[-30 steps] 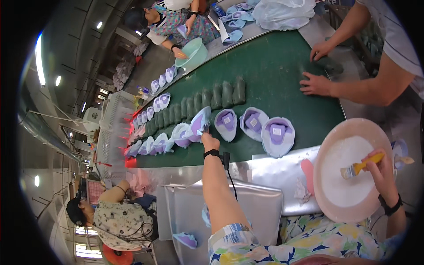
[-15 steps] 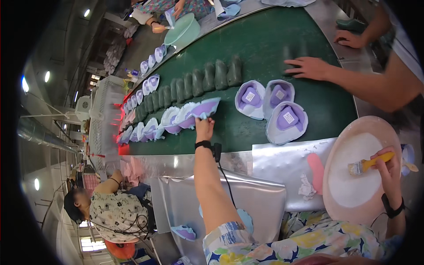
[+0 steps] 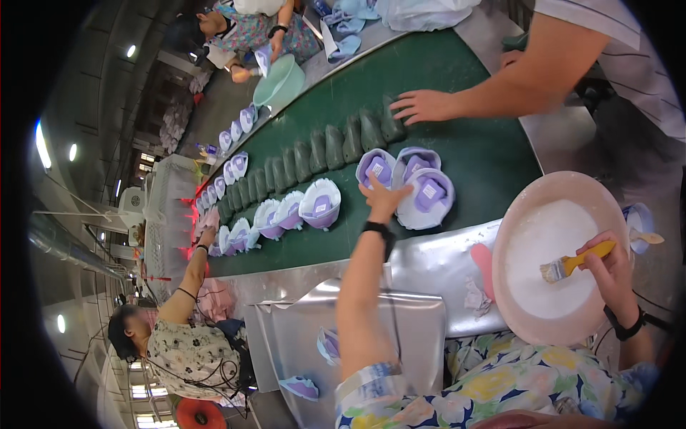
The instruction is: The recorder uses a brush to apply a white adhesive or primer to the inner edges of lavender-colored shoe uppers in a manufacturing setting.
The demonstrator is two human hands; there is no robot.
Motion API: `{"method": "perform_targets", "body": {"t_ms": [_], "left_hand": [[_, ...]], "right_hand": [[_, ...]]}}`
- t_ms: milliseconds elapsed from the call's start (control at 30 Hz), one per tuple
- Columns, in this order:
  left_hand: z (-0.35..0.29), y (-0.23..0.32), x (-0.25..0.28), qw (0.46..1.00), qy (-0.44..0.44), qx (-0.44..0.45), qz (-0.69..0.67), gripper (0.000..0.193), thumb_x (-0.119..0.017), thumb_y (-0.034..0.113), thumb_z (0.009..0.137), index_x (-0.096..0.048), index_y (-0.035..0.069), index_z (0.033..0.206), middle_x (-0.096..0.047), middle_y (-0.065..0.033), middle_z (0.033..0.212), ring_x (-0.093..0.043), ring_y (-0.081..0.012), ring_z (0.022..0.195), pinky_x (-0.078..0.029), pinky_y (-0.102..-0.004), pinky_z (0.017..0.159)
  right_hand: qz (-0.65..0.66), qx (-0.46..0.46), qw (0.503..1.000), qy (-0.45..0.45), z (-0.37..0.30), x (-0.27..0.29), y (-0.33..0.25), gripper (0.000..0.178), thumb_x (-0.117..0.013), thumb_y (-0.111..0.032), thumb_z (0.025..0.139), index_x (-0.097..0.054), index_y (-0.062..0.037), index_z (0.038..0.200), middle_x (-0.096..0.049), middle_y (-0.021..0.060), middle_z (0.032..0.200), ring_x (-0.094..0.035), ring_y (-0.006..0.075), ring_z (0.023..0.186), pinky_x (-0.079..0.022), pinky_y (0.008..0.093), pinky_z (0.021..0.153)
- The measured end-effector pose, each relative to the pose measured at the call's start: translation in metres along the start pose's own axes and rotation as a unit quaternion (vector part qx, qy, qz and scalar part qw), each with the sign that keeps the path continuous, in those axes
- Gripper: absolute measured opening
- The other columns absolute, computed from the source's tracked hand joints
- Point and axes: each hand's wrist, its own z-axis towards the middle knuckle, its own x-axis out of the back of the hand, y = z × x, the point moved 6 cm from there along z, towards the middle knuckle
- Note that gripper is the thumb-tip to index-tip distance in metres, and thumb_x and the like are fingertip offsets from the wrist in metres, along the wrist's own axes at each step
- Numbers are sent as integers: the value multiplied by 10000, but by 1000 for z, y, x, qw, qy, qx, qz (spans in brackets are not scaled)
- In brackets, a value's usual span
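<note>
My right hand (image 3: 609, 273) grips a paintbrush (image 3: 577, 260) with a yellow handle, its bristles above white liquid in a pink basin (image 3: 509, 300). My left hand (image 3: 384, 201) reaches over the green belt with fingers apart, at the near edge of a pale-blue and lilac shoe upper (image 3: 374, 167). Whether the fingertips touch it I cannot tell. Beside it lie two more such uppers, one behind (image 3: 414, 166) and one nearer me (image 3: 426, 196); all three show pale labels. Farther left, another upper (image 3: 319, 205) ends a row of uppers.
Dark shoe lasts (image 3: 334, 146) stand in a line along the green belt (image 3: 464, 154). A co-worker's hand (image 3: 423, 106) reaches to the last at the end. Another person brushes by a green basin (image 3: 280, 84). A third person's arm (image 3: 189, 275) reaches to the belt at left.
My left hand has let go of the upper, now in the left row, and moved right to the group of three. The co-worker's hand at right has moved left to the lasts.
</note>
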Motion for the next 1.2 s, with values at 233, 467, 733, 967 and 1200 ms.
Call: {"method": "perform_targets", "body": {"t_ms": [233,467,733,967,1200], "left_hand": [[-15,2,-45,986,120,-111,8,440,-854,234,682,-660,-26,979,-569,-223,1171,-548,-406,1096,-444,-446,961],[-145,90,89,901,171,-374,134,184,-740,92,776,-671,-30,896,-618,-162,963,-611,-357,875,-490,-409,774],[-318,-13,214,917,18,-21,399,388,-745,171,818,-631,-13,1141,-637,-247,1142,-610,-413,1056,-501,-447,839],[-296,37,87,929,5,-284,235,773,-812,216,769,-447,54,1431,-533,-248,1352,-519,-390,1244,-420,-456,1023],[-133,23,-60,847,-1,-419,328,449,-735,191,824,-626,170,1259,-582,-123,1353,-431,-402,1365,-214,-649,1128]], "right_hand": [[18,12,1000,-4,-19,15,3,154,-563,-32,954,-508,-8,1095,-640,121,1009,-629,147,932,-554,279,817],[46,34,998,-24,-18,22,9,166,-578,-45,957,-519,-8,1107,-639,108,1014,-623,136,913,-537,266,805],[52,48,995,-72,-23,11,19,144,-571,-61,968,-528,-20,1099,-629,90,1025,-621,123,924,-539,255,808],[41,55,995,-69,-17,14,11,163,-612,-98,966,-532,-29,1090,-628,76,1007,-639,113,869,-537,242,786],[-24,96,991,-87,-27,9,-2,199,-658,-123,953,-537,-24,1076,-658,69,940,-647,110,834,-514,235,738]]}}
